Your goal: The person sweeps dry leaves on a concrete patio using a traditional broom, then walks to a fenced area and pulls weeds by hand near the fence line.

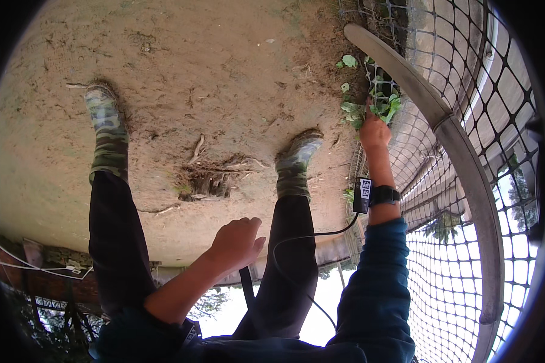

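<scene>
At about two o'clock in the head view, the right hand (374,128) reaches down into a clump of green weeds (369,107) growing where the bare soil (212,72) meets the wire mesh fence (466,72). Its fingers are tucked into the leaves and seem closed on the stems, though the foliage hides the fingertips, so the grip itself cannot be told for sure. A black wrist device (375,196) sits on that forearm, with a thin cable running back toward six o'clock. The left hand (237,241), near the centre, is curled shut around a dark strap (246,287) that hangs from it toward six o'clock. Two camouflage boots (106,130) stand apart on the soil, with a scuffed hollow between them.

By the look of it, the step in hand is weeding along the fence foot, at the point of taking hold. The next move would call for a firm pinch low on the stems and a steady pull away from the mesh, so that leaves do not tear off or snag in the wire.
</scene>
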### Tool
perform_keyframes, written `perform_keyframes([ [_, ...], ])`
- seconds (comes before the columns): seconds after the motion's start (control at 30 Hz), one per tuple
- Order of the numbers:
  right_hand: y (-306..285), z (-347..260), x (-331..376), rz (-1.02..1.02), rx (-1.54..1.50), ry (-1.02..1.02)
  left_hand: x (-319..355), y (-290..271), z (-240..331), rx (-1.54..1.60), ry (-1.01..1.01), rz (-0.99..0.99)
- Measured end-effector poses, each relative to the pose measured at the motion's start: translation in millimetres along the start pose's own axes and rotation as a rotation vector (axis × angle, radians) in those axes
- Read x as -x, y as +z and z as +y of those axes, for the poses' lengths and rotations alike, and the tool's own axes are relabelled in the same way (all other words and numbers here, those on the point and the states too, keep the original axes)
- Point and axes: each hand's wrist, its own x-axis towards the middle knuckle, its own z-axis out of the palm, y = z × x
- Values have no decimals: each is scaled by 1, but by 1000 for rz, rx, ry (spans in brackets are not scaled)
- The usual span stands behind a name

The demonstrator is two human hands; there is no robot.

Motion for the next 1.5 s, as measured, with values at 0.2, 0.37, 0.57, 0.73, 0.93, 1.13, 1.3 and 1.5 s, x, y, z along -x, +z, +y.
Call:
perform_keyframes([
  [0.2,-15,-3,-7,-131,27,31,-10,9,5,-17,-25,6],
  [0.37,-3,-19,-21,-82,38,59,-13,11,5,-15,-14,39],
  [0.57,-7,-29,-30,-211,78,78,-10,7,3,-2,16,84],
  [0.73,-14,-34,-37,-218,-45,165,-4,0,4,29,15,81],
  [0.93,-17,-40,-49,-122,-125,255,3,-7,5,81,49,111],
  [1.13,-17,-36,-50,-253,49,157,6,-11,6,108,65,114],
  [1.3,-3,-35,-57,-266,-115,256,8,-14,7,107,55,108],
  [1.5,7,-17,-78,-171,-109,152,8,-15,8,106,71,125],
])
